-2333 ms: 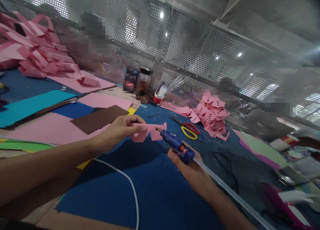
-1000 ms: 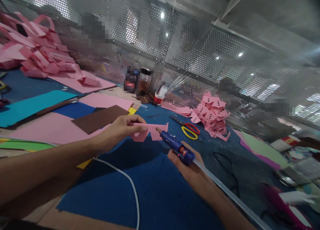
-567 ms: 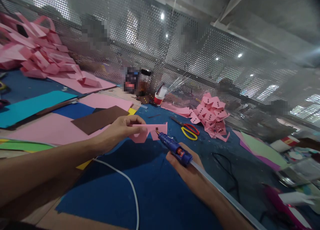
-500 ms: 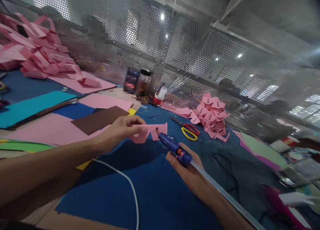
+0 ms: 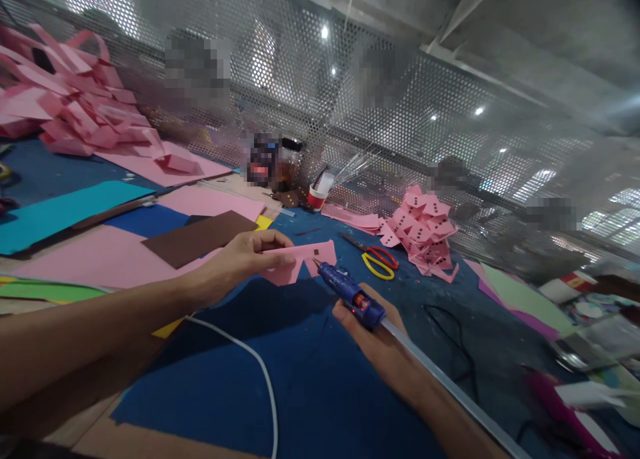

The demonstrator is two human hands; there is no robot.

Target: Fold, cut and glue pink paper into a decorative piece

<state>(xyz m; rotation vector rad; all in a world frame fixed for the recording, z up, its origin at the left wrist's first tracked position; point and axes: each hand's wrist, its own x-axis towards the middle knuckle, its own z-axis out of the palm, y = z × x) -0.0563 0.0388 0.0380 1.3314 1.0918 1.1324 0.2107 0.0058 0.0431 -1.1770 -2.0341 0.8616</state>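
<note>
My left hand (image 5: 240,259) pinches a pink paper cutout (image 5: 305,258) with small dark squares on it, held above the blue table sheet (image 5: 300,379). My right hand (image 5: 375,332) grips a blue hot glue gun (image 5: 350,296) with a clear glue stick (image 5: 450,392) sticking out of its back. The gun's nozzle points at the lower edge of the pink cutout, right beside it. A white cord (image 5: 250,359) runs under my left arm.
Yellow and red scissors (image 5: 377,259) lie beyond the cutout. A heap of pink cut pieces (image 5: 423,236) sits at the back right, a bigger pink pile (image 5: 75,106) at far left. Coloured sheets (image 5: 65,209) cover the left. A perforated metal screen (image 5: 350,99) bounds the back.
The pink cutout has tilted, so its face with dark squares shows more. The glue gun nozzle stays at its lower edge, shifted slightly.
</note>
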